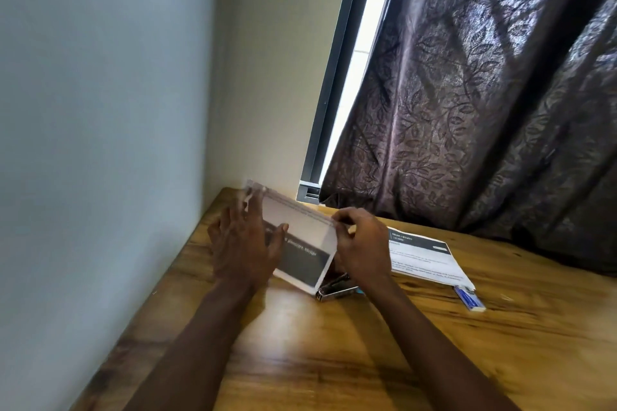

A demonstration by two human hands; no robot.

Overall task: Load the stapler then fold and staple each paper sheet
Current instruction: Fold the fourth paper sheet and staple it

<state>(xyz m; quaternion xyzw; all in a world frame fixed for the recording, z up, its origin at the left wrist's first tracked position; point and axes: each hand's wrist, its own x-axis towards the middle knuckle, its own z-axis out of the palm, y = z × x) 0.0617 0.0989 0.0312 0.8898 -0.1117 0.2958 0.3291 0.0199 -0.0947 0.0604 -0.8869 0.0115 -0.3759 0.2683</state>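
Paper (300, 233) is held up on edge near the far left corner of the table (334, 360). It is folded across, so that a white flap with a faint line of print hangs over a dark band of pale, upside-down lettering too blurred to read. Whether its lower edge touches the wood I cannot tell. Behind it hangs a dark leaf-patterned curtain (484, 93), beside a pale wall (100, 93). To the right a stack (424, 257) of printed sheets lies flat. The left hand (243, 250) lies against the paper's left end, fingers straight and spread, smeared by motion. The right hand (360, 247) pinches the fold's right corner with curled fingers. The stapler (337, 292) lies by the paper's lower right corner, mostly hidden by paper and wrist. A blue and white box (469, 300) touches the stack's near corner, its print unreadable.
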